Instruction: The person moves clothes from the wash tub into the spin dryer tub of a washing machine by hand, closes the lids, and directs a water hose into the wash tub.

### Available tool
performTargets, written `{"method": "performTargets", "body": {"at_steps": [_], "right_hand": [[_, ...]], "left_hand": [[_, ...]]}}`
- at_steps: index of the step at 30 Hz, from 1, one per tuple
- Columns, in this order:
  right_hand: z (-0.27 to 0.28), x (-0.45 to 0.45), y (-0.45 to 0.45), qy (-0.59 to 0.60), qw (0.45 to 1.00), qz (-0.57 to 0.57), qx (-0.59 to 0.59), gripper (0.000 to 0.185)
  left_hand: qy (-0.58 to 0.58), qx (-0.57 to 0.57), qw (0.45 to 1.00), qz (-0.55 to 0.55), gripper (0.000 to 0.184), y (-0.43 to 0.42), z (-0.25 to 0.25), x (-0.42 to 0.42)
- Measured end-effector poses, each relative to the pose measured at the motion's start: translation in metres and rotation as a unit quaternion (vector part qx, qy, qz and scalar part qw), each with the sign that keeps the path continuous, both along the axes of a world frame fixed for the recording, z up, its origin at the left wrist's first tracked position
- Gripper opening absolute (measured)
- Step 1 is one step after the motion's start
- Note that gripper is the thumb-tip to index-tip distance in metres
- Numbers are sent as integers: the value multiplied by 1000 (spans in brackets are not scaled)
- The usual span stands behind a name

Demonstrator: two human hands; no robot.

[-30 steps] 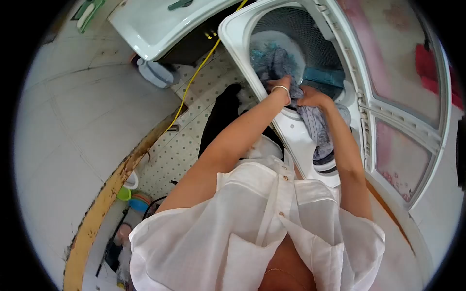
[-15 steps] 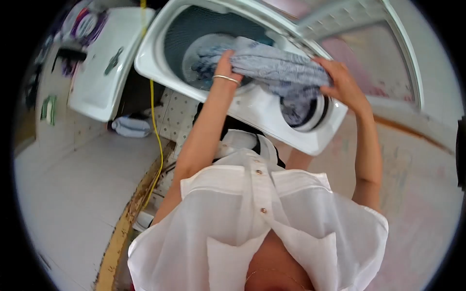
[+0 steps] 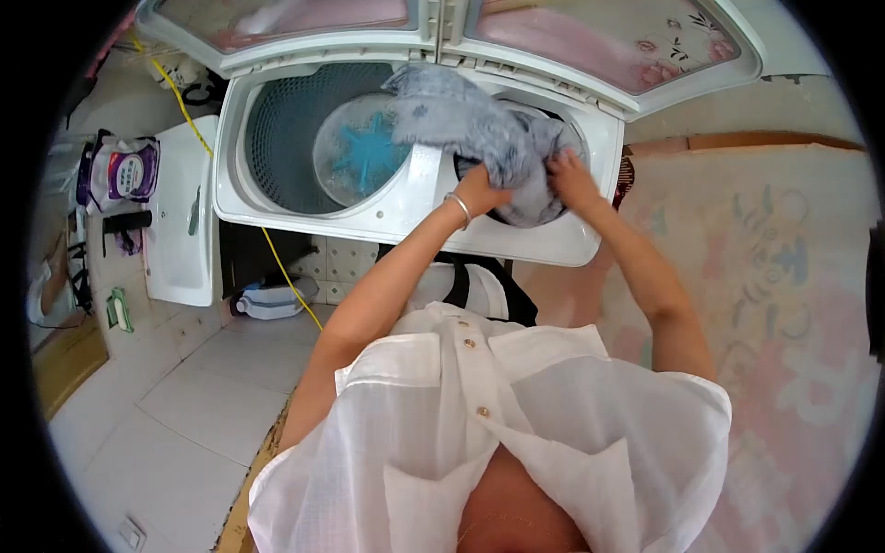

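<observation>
A bunched grey-blue patterned cloth (image 3: 452,109) lies across the divider of a white twin-tub washing machine (image 3: 419,198). Its right part hangs into the smaller round tub on the right, while its left end reaches over the edge of the larger tub. My left hand (image 3: 481,191), with a bangle at the wrist, grips the cloth at the near left rim of the small tub. On the cloth's right side, my right hand (image 3: 573,180) holds it inside that opening, some fingertips hidden in the folds. Inside the large tub, a blue agitator (image 3: 367,155) shows under sudsy water.
Two raised lids (image 3: 590,37) stand behind the tubs. To the left are a white sink (image 3: 180,249), a purple-and-white package (image 3: 129,173) and a yellow cord (image 3: 277,251). A plastic jug (image 3: 277,301) lies on the floor below.
The cloth has moved from over the large tub to the right, partly into the small tub. Both hands have shifted with it, and the blue agitator is now uncovered. My view has turned.
</observation>
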State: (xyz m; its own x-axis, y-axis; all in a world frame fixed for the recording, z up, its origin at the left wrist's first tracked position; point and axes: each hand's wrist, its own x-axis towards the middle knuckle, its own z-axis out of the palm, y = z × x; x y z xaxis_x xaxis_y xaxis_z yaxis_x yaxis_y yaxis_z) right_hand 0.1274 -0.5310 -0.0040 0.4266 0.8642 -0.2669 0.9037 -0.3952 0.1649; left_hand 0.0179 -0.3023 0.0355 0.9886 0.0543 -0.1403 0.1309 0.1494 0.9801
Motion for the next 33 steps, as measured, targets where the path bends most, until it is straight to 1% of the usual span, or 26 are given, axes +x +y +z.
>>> {"method": "performTargets", "body": {"at_steps": [1,2,5,6,7,8,9,10,11,12,13,14,15,16,17,19,20,21,23,24,25,27,29,31,32,33], "right_hand": [[-13,-5,11,-5,998,-6,-70,22],[-27,-11,23,-2,992,-29,-121,22],[-104,-21,22,-39,980,-76,-182,24],[-122,-15,26,-91,973,-103,-187,25],[-104,-9,32,-92,973,-106,-182,25],[-59,-9,40,0,965,-86,-249,29],[-19,-4,50,89,943,-66,-312,34],[-1,6,60,175,915,-54,-359,52],[4,7,60,177,914,-55,-360,52],[7,7,58,274,935,-155,-164,62],[11,8,57,351,902,-249,44,74],[19,1,58,353,899,-255,42,74],[28,-5,67,326,905,-273,16,86],[31,-6,76,294,910,-292,-7,100],[21,-5,77,294,907,-303,-6,100],[-13,3,75,326,907,-257,-67,126],[-28,5,75,327,903,-270,-68,126],[-41,11,78,331,893,-293,-89,133],[-53,15,77,341,878,-317,-112,141],[-55,17,78,341,868,-336,-129,145],[-54,21,84,339,861,-353,-141,148],[-52,29,82,350,864,-338,-133,147],[-52,33,77,352,870,-324,-122,146],[-51,33,74,389,861,-322,-65,143],[-44,35,72,375,875,-298,-65,128],[-43,35,64,374,878,-293,-64,128]], "left_hand": [[63,223,966,-112,34,6,0,-1],[124,428,868,-220,34,10,-1,-6],[100,419,850,-303,37,25,9,1],[122,364,897,-220,31,34,25,0],[139,291,936,-139,32,46,28,3],[161,209,963,-58,33,57,26,1],[177,257,950,27,31,71,23,2],[156,241,949,131,37,81,26,-2],[197,299,916,181,49,88,32,-4],[235,355,876,227,64,94,38,-3],[232,355,878,222,64,99,32,1],[223,383,848,289,76,101,14,3],[211,410,812,357,89,106,-6,9],[226,174,892,351,99,119,-34,16],[224,174,896,340,99,126,-34,20],[252,72,926,272,104,128,-36,37],[217,56,925,306,85,121,-32,42],[217,54,929,295,85,118,-25,48],[145,155,944,253,60,115,-11,51],[126,187,930,290,39,107,-6,55],[125,190,929,291,39,106,-4,57],[48,370,889,264,34,108,3,51],[17,393,875,283,28,97,18,50],[-119,413,873,232,27,93,25,53],[-151,409,879,193,25,84,34,55],[-184,404,883,154,24,74,42,61]]}}
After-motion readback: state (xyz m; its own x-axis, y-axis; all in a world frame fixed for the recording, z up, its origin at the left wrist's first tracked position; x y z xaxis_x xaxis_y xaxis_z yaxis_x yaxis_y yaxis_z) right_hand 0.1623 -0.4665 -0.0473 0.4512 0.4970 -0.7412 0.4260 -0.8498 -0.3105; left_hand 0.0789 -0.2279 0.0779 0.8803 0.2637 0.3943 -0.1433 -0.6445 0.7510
